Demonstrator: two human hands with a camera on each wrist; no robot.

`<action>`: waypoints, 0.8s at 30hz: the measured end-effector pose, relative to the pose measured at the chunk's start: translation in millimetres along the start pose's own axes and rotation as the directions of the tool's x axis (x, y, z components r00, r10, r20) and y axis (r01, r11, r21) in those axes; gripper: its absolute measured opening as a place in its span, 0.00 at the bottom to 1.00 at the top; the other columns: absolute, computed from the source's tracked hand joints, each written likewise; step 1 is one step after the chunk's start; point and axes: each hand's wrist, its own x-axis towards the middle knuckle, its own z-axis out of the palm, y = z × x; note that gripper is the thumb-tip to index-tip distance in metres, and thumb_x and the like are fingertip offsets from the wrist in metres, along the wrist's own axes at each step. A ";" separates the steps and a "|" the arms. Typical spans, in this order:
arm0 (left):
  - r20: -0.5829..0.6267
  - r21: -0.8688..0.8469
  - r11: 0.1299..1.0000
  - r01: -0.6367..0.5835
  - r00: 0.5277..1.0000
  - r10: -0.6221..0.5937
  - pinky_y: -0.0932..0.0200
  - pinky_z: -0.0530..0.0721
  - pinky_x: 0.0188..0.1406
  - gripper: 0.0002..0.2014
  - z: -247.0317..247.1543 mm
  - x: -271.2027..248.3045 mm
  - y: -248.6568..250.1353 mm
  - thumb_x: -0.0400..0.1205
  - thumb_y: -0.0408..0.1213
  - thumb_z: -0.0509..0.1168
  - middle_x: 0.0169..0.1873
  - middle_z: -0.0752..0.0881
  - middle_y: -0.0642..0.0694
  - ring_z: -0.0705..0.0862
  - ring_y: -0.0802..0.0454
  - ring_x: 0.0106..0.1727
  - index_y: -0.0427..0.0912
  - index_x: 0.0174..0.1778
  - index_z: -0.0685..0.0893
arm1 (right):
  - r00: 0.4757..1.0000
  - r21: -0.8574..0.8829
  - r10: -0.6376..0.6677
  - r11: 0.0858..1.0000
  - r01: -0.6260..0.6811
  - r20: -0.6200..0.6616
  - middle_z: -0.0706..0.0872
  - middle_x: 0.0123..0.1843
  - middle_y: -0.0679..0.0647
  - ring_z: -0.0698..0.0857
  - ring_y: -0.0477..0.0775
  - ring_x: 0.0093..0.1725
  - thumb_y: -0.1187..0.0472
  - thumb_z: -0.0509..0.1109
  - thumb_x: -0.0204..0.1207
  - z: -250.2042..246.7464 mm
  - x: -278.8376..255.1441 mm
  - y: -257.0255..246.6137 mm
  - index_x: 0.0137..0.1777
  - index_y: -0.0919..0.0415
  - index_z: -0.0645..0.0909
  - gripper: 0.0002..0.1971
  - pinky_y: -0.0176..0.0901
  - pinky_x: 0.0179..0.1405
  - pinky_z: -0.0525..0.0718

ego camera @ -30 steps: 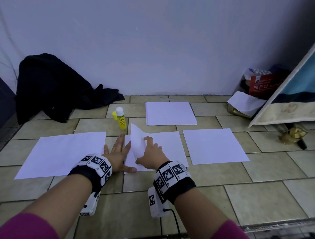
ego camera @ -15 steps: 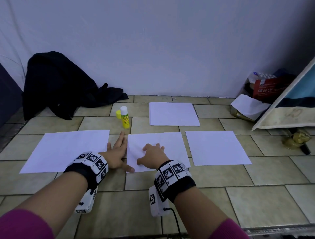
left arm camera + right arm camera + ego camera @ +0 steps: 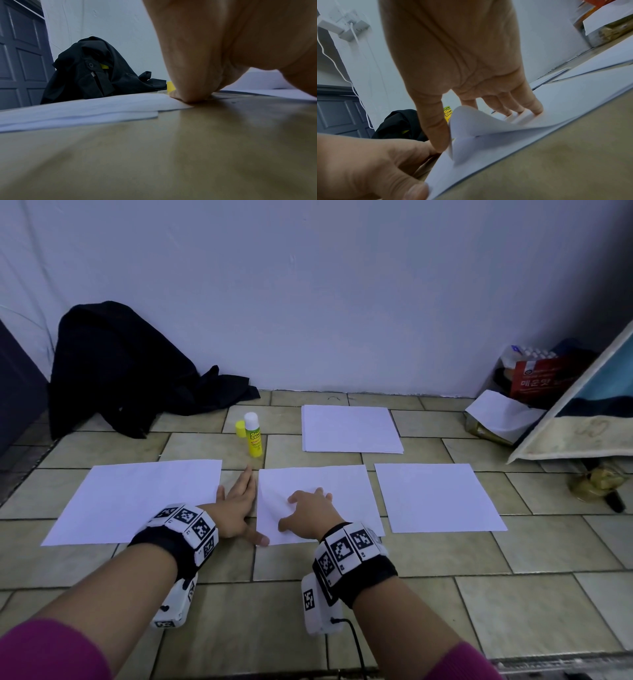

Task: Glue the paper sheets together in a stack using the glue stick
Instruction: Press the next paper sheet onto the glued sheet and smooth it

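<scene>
Tiled floor (image 3: pixel 376 604) fills the lower frame, white wall across the top, black garment (image 3: pixel 130 378) heaped upper left. Four paper spots: left sheet (image 3: pixel 137 501) lower left, back stack (image 3: pixel 351 429) above centre, right sheet (image 3: pixel 435 496) right of centre, middle sheet (image 3: pixel 335 484) at centre under the hands. Right hand (image 3: pixel 310 513) sits on the middle sheet, fingertips (image 3: pixel 537 109) pressing down, thumb pushing against a raised curl of paper (image 3: pixel 471 128) near the sheet's lower left corner; fingers bent but wrapped round nothing. Left hand (image 3: pixel 238 505) lies flat and spread on the floor between left and middle sheets, thumb tip touching the middle sheet's lower left corner. Glue stick (image 3: pixel 252 434) stands upright upper centre, its yellow cap (image 3: pixel 240 428) just beside it, neither touched. Risks: the curl could crease if pressed flat off-line; the top layer may slide out of register while the glue is wet; the uncapped stick may dry out.
</scene>
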 end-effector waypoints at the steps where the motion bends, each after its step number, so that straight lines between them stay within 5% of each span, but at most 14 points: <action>1: -0.002 0.000 1.000 -0.001 1.000 0.001 0.43 0.31 0.80 0.67 0.2 0.3 0.1 0.71 0.57 0.75 0.77 0.20 0.47 0.30 0.50 0.82 0.40 0.78 0.22 | 1.000 0.003 -0.001 1.000 0.001 0.001 0.57 0.81 0.66 0.51 0.68 0.82 0.53 0.72 0.72 -0.4 -0.4 0.2 0.75 0.55 0.71 0.30 0.60 0.78 0.61; 8: -0.043 0.002 1.000 -0.001 0.999 0.001 0.42 0.33 0.80 0.67 2.8 2.5 -0.9 0.70 0.56 0.76 0.78 0.22 0.45 0.31 0.49 0.83 0.39 0.79 0.24 | 0.999 0.063 -0.033 0.997 0.034 -0.009 0.63 0.77 0.63 0.57 0.65 0.79 0.53 0.67 0.77 -3.3 -1.9 4.4 0.78 0.53 0.68 0.29 0.57 0.75 0.66; 14: -0.102 -0.083 0.996 -0.009 0.995 0.000 0.47 0.31 0.79 0.60 6.4 8.0 -6.9 0.67 0.54 0.79 0.81 0.27 0.47 0.38 0.49 0.84 0.41 0.82 0.43 | 0.999 0.018 -0.032 0.999 0.032 0.016 0.60 0.79 0.63 0.53 0.66 0.81 0.53 0.68 0.76 -2.1 -2.7 3.3 0.78 0.50 0.68 0.30 0.57 0.76 0.63; 17: -0.100 -0.110 0.994 -0.008 0.995 -0.003 0.48 0.30 0.79 0.62 7.3 9.8 -8.1 0.68 0.54 0.79 0.83 0.36 0.47 0.41 0.49 0.85 0.38 0.81 0.39 | 0.999 0.011 -0.029 1.000 0.029 0.022 0.59 0.79 0.63 0.52 0.67 0.81 0.54 0.68 0.76 -1.8 -3.3 2.6 0.78 0.50 0.69 0.29 0.58 0.78 0.62; 24: -0.086 -0.131 0.991 0.007 0.996 -0.018 0.48 0.30 0.79 0.64 5.8 8.1 -7.5 0.69 0.55 0.78 0.84 0.39 0.47 0.42 0.49 0.85 0.37 0.81 0.35 | 0.999 -0.008 -0.032 0.999 0.032 0.036 0.59 0.79 0.62 0.53 0.66 0.81 0.54 0.69 0.75 -3.4 -3.5 1.8 0.78 0.50 0.69 0.30 0.57 0.77 0.63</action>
